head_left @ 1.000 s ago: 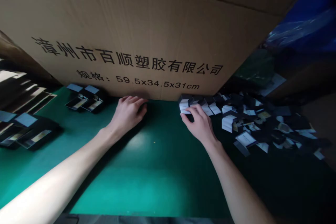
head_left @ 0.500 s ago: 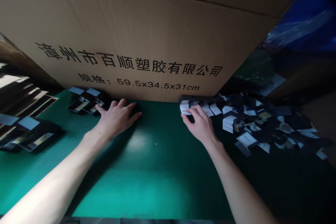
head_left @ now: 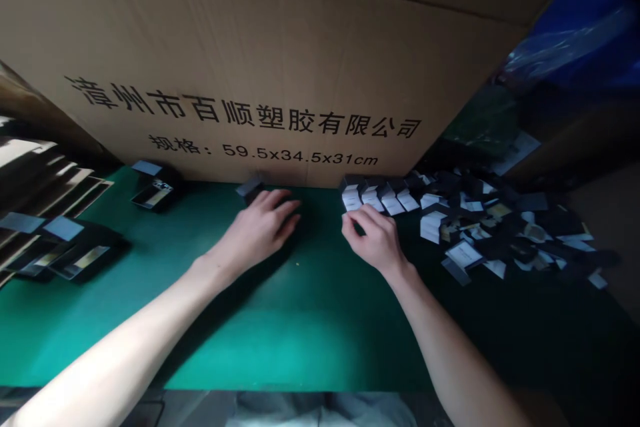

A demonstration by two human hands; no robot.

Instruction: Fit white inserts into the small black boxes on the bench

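Note:
My left hand [head_left: 265,227] is over the back of the green table, palm down with fingers curled. A small black box [head_left: 250,188] with a grey lid shows just behind it, partly hidden by the fingers, and appears to be in its grip. My right hand [head_left: 373,237] is closed in a pinch, thumb and index tips together, in front of a row of small black boxes [head_left: 373,190] with white folded papers on them. What the pinch holds, if anything, cannot be made out. At the back left stands one open black box [head_left: 154,187] with a raised lid.
A large cardboard carton [head_left: 280,47] with printed text walls off the back of the green table [head_left: 280,340]. More open black boxes [head_left: 83,257] stand at left, beside stacked flat boards [head_left: 55,180]. A loose pile of small black and white pieces [head_left: 500,230] lies at right.
My left hand has moved right, and one of the two boxes at the back left has come along with it. My right hand has drawn slightly back from the row, its fingers more closed.

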